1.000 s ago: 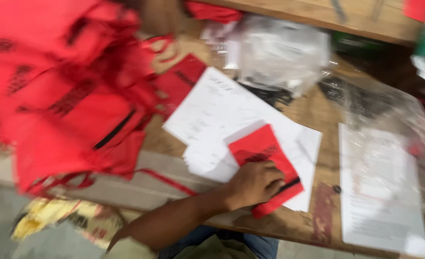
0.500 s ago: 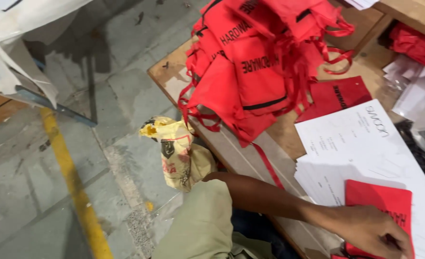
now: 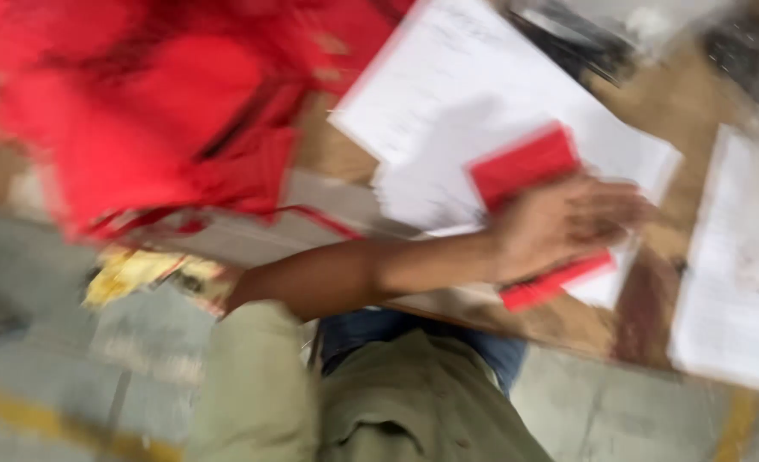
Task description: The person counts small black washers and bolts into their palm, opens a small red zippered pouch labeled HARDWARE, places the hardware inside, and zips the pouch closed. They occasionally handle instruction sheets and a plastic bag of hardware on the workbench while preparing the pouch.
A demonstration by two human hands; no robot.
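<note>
Heap of red bags (image 3: 140,128), yellow wrapper (image 3: 140,272)

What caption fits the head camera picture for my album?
A left hand rests on a flat red pouch over white papers, beside a red bag pile.

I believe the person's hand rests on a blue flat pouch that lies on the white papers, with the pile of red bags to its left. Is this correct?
Not quite: the flat pouch is red, not blue. The head view shows it, though blurred. The rest stands: the hand rests on the pouch, which lies on the white papers, and the pile of red bags is to its left.
</note>
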